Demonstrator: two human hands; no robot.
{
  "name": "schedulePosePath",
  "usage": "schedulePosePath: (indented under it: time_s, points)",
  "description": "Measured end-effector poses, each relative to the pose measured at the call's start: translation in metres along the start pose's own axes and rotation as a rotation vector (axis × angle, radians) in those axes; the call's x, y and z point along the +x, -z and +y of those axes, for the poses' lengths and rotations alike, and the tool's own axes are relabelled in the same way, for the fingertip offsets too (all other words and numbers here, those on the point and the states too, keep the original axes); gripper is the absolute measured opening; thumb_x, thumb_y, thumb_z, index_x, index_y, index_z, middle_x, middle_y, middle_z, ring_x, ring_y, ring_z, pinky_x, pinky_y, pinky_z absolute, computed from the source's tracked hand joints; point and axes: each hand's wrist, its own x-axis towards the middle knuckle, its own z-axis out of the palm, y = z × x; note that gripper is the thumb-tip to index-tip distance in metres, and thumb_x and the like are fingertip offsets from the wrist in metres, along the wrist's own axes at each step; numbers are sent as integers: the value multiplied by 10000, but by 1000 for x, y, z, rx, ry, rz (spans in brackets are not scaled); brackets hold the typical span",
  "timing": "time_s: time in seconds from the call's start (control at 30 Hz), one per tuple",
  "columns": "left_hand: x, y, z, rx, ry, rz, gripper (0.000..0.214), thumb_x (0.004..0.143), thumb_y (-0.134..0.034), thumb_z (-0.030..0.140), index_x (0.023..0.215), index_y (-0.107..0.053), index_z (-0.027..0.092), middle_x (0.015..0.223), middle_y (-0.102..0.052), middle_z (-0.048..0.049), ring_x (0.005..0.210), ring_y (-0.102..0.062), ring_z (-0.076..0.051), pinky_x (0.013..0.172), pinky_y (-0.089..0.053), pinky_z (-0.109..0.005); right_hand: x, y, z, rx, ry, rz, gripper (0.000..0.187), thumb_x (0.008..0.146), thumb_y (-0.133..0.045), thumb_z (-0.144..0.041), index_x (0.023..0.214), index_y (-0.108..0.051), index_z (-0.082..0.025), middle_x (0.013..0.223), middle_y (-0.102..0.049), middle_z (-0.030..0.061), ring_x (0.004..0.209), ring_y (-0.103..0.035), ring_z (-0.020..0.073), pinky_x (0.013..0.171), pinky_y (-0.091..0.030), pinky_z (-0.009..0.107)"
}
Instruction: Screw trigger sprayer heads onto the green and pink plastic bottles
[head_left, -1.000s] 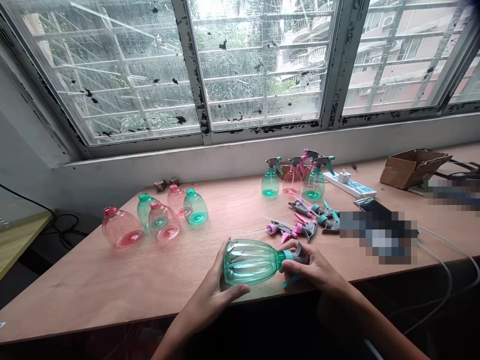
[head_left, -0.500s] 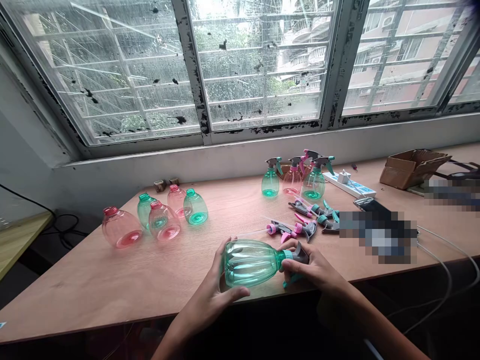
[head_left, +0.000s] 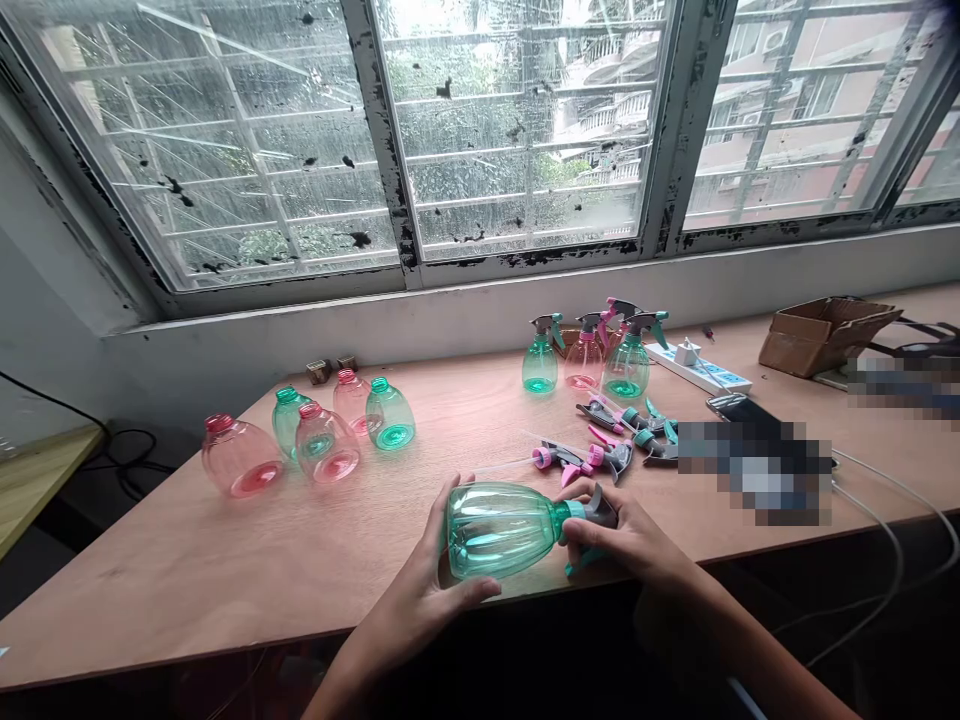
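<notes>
- Currently, left hand (head_left: 417, 592) grips green spray bottle (head_left: 499, 527), which lies sideways.
- Right hand (head_left: 634, 540) closed around trigger head (head_left: 600, 508) at the bottle's neck.
- Judged step: fitting head to neck; calls for a steady bottle.

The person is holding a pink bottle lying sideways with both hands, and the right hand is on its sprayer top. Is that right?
Not quite. The head view shows that the spray bottle is green, not pink. The rest holds: it lies sideways between both hands, the left hand at its base and the right hand on its grey trigger sprayer.
</notes>
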Motion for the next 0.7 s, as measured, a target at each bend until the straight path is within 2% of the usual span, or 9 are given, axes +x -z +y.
schedulePosePath:
  time_s: [0.17,0.33,0.5,0.57,0.7]
  points:
    - [2,-2,-5,-30,-55,-16,982,886,-705,262,1546,-6,459,1684,-58,-50,1511,-197,-323,1197,-260,-516,0,1,2,-7,9,16,381,854,-733,-443,1070,-562,-181,666,-730,6,629,-690,191,653,-549,312]
    - [1,-2,-7,-37,-29,-13,1115,830,-773,270,1534,69,469,1686,-8,-54,1514,-181,-338,1211,-192,-548,1,1,1,1,10,10,370,861,-729,-434,1064,-561,-175,661,-726,4,631,-688,182,654,-545,303]
    - [0,-2,-1,-39,-3,22,975,875,-723,337,1562,-34,399,1676,-109,-77,1508,-203,-334,1224,-178,-538,1,1,1,7,9,7,374,853,-739,-430,1061,-559,-176,674,-723,0,631,-682,172,659,-543,298]
    - [2,-2,0,-53,1,39,979,870,-729,327,1564,-41,379,1667,-144,-84,1506,-211,-326,1223,-207,-519,1,1,2,2,8,13,376,855,-737,-432,1064,-557,-177,677,-727,4,636,-685,175,665,-543,300]
    - [4,-3,0,-3,-12,20,929,861,-738,286,1552,-126,397,1661,-176,-39,1505,-223,-307,1229,-225,-464,2,2,5,10,5,25,383,854,-735,-444,1070,-558,-182,669,-730,3,634,-688,188,664,-554,319]
